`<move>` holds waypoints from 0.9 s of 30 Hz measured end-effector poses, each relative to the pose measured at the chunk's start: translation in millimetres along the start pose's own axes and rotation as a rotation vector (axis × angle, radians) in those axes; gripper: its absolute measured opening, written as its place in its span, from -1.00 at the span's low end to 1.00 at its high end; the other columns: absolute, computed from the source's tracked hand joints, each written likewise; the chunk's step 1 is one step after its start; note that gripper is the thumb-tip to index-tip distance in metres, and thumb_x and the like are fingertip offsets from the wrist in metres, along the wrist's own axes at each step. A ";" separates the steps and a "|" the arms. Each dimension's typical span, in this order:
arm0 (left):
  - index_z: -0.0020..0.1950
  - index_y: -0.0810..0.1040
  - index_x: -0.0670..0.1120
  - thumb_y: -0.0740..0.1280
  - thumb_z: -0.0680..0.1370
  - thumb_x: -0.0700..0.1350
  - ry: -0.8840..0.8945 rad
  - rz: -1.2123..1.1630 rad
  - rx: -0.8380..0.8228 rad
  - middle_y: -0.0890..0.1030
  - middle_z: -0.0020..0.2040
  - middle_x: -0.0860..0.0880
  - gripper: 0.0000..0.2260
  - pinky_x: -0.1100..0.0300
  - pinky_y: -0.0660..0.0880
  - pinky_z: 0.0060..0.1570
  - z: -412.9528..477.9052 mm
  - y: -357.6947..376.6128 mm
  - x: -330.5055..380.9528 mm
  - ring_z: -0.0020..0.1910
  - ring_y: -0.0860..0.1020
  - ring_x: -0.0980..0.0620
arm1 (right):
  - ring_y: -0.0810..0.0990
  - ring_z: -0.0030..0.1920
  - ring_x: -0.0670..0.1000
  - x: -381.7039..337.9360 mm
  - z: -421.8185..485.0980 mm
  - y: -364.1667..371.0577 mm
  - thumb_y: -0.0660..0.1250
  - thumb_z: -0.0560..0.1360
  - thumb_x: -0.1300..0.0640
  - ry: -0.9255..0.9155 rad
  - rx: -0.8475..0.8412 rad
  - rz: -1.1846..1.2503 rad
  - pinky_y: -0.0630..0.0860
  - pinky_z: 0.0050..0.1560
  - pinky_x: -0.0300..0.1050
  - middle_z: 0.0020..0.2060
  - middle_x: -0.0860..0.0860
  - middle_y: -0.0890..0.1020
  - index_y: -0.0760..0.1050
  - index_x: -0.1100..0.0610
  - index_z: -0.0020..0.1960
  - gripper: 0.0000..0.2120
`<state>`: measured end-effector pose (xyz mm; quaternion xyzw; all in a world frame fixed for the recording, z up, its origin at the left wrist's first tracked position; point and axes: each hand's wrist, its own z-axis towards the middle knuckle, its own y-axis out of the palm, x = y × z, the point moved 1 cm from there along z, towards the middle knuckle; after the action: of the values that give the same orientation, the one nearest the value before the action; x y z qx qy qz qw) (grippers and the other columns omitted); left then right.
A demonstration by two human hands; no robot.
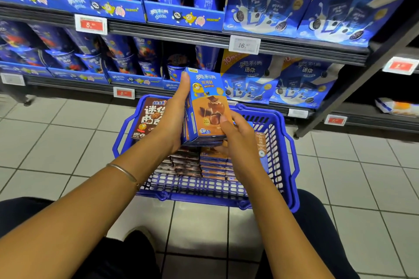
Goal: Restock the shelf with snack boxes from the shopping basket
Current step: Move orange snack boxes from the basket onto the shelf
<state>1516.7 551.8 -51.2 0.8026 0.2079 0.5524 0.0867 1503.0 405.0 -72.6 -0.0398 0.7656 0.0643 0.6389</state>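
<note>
My left hand (170, 120) clasps the left side of a small stack of snack boxes (207, 106), thumb up along its edge. My right hand (238, 140) pinches the lower right corner, fingers curled beneath. The stack sits just above the shopping basket (288, 154), clear of its rim. I judge I'm mid-transfer: next it goes up and forward to the shelf (181, 34), whose rows look crowded.

Left hand (172, 119), right hand (238, 140), fingers curled.
</note>
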 end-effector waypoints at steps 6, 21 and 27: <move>0.32 0.65 -0.15 0.43 0.54 0.27 -0.010 0.106 0.046 0.74 0.13 -0.20 -0.44 -0.14 0.65 0.16 1.1 -1.8 -3.8 0.11 0.73 -0.23 | 0.73 -0.02 -0.03 1.1 0.0 -4.0 0.30 0.57 -0.16 -0.016 0.013 -0.004 0.69 0.01 0.07 -0.07 -0.09 0.75 0.63 -0.16 0.09 -0.81; 0.08 0.80 0.01 0.33 0.60 0.32 -0.099 -0.101 -0.060 0.73 0.19 -0.14 -0.56 -0.13 0.68 0.01 3.6 -20.3 2.3 0.14 0.73 -0.19 | 0.54 0.21 0.30 143.0 69.2 -88.7 0.40 0.53 -0.11 0.350 0.368 -0.820 0.49 0.27 0.20 0.15 0.21 0.61 0.58 0.19 0.19 -0.60; 0.00 0.81 0.02 0.33 0.60 0.30 -0.120 -0.073 -0.053 0.76 0.11 -0.12 -0.59 -0.05 0.69 -0.13 0.6 -19.0 -1.2 0.04 0.76 -0.15 | 0.64 0.07 0.14 135.0 54.7 -75.5 0.43 0.55 0.15 0.175 0.485 -0.455 0.56 -0.02 0.01 0.08 0.03 0.62 0.39 0.05 0.22 -0.68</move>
<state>1512.4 568.5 -59.4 0.8234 0.2169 0.5053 0.1402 1542.6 341.4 -218.5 -0.0619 0.7820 -0.2672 0.5596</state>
